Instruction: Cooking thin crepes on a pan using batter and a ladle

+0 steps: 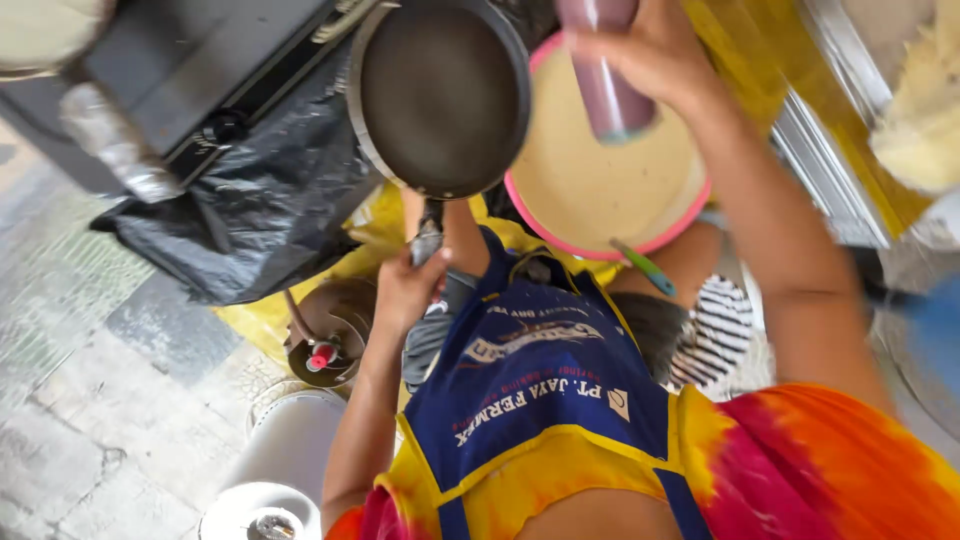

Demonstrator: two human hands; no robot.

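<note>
Right hand (655,50) is wrapped around a purple cup (607,85), held upright directly over the batter in the pink-rimmed bowl (690,205). Left hand (408,285) clamps the handle of the dark frying pan (440,95), just left of the bowl.

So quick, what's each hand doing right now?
Left hand: closed around the handle of the dark pan.
Right hand: closed around a purple cup, held over the pink-rimmed bowl of pale batter.

A black plastic bag (250,215) lies beside a white bucket (290,440).
</note>
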